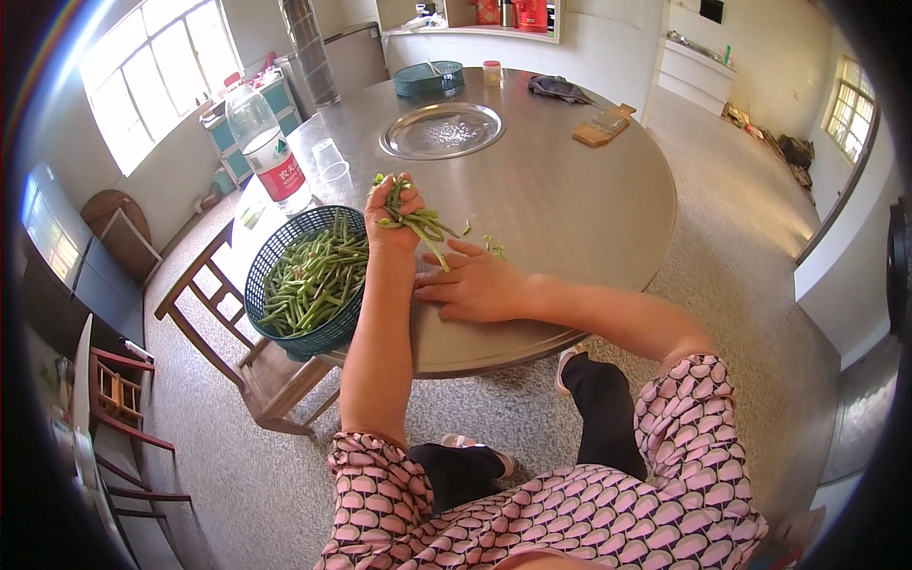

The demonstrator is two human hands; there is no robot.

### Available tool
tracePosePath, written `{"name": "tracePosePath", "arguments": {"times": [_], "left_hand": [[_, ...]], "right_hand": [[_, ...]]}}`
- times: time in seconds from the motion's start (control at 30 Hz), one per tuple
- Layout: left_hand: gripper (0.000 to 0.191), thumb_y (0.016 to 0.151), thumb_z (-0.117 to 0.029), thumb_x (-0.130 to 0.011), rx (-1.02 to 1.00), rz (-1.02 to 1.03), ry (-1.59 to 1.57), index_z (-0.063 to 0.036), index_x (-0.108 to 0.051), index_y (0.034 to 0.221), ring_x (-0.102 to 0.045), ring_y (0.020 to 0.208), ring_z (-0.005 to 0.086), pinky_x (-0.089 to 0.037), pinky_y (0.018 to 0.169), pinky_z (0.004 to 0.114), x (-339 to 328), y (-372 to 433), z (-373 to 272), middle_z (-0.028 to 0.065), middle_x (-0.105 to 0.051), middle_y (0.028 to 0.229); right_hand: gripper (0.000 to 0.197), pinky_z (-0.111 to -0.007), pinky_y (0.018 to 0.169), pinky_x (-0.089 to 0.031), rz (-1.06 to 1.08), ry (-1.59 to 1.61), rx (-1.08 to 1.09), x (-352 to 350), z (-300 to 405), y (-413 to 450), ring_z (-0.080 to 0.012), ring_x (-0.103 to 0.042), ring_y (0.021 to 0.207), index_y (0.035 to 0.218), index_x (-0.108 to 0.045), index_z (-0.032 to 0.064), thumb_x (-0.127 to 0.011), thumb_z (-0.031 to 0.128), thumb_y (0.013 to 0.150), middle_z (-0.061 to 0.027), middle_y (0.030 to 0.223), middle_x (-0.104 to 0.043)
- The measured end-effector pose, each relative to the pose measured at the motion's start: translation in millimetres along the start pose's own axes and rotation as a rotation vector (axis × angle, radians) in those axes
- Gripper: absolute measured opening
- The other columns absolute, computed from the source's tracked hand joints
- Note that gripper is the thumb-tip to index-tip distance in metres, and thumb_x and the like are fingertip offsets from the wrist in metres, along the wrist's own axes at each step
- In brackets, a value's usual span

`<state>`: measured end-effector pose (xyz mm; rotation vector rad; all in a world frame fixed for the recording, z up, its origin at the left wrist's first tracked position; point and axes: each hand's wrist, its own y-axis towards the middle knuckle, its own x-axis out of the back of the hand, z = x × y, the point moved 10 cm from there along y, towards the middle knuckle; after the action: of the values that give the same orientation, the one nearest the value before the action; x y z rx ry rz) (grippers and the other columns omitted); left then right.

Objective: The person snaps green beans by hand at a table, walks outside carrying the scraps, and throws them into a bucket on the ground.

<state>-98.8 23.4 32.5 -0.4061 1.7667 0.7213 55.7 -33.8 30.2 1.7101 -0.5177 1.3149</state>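
My left hand (394, 214) is closed around a bunch of green beans (426, 226), held above the table just right of the basket. Their ends stick out of the fist toward my right hand (476, 283), which lies palm down with fingers spread on the round metal-topped table (563, 214). Whether anything is under that palm is hidden. A dark teal plastic basket (306, 346) full of green beans (313, 274) stands at the table's left edge. Small green bean bits (493, 247) lie just beyond my right hand.
A large plastic bottle (274, 160) and clear plastic cups (330, 160) stand behind the basket. Farther back are a round metal tray (443, 132), a teal basket (427, 78), a small jar (491, 73), a dark cloth (559, 88) and a wooden board-like tool (604, 127). A wooden chair (267, 377) is at left.
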Motion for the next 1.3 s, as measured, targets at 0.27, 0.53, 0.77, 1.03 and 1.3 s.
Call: {"name": "tracePosePath", "arguments": {"times": [0.27, 0.53, 0.77, 1.03, 1.3], "left_hand": [[0.008, 0.07, -0.008, -0.054, -0.052, 0.014, -0.008, -0.0016, -0.05, 0.071, -0.043, 0.051, 0.0146, -0.034, 0.038, 0.021, 1, -1, -18, 0.0124, -0.054, 0.073], [0.011, 0.07, -0.012, -0.056, -0.112, 0.052, -0.051, -0.0013, -0.052, 0.072, -0.039, 0.047, 0.0127, -0.034, 0.041, 0.02, -8, 0, -11, 0.0103, -0.053, 0.073], [0.011, 0.071, -0.012, -0.056, -0.071, 0.048, -0.069, -0.0013, -0.052, 0.072, -0.039, 0.047, 0.0134, -0.034, 0.04, 0.02, -2, -2, -17, 0.0108, -0.053, 0.074], [0.011, 0.07, -0.008, -0.055, -0.117, 0.039, 0.003, 0.0014, -0.051, 0.073, -0.041, 0.052, 0.0126, -0.034, 0.039, 0.019, -3, -2, -20, 0.0118, -0.052, 0.076], [0.009, 0.071, -0.009, -0.055, -0.06, 0.022, 0.034, -0.0016, -0.051, 0.071, -0.045, 0.053, 0.0161, -0.035, 0.039, 0.021, 10, 4, -11, 0.0126, -0.055, 0.077]], "right_hand": [[0.026, -0.039, 0.089, -0.031, -0.019, -0.12, -0.279, 24, -67, -9, -0.0213, -0.046, 0.1, 0.097, -0.053, 0.0104, -0.051, 0.017, 0.072, -0.0097, 0.101, -0.052], [0.025, -0.037, 0.077, -0.038, -0.178, -0.299, -0.128, -10, -83, 39, -0.0242, -0.049, 0.088, 0.095, -0.051, 0.007, -0.046, 0.022, 0.075, -0.0085, 0.089, -0.055], [0.02, -0.037, 0.071, -0.04, 0.293, -0.221, -0.177, -2, -79, 10, -0.0222, -0.052, 0.088, 0.088, -0.058, 0.0089, -0.048, 0.011, 0.071, -0.0089, 0.092, -0.058], [0.028, -0.037, 0.082, -0.037, -0.143, 0.291, -0.586, 39, -160, -44, -0.0243, -0.051, 0.093, 0.1, -0.055, 0.0088, -0.048, 0.02, 0.076, -0.0101, 0.101, -0.055], [0.048, -0.035, 0.094, -0.026, -0.058, 0.064, -0.381, -14, -137, -22, -0.0288, -0.034, 0.113, 0.109, -0.047, 0.0025, -0.037, 0.042, 0.082, -0.0165, 0.117, -0.042]]}}
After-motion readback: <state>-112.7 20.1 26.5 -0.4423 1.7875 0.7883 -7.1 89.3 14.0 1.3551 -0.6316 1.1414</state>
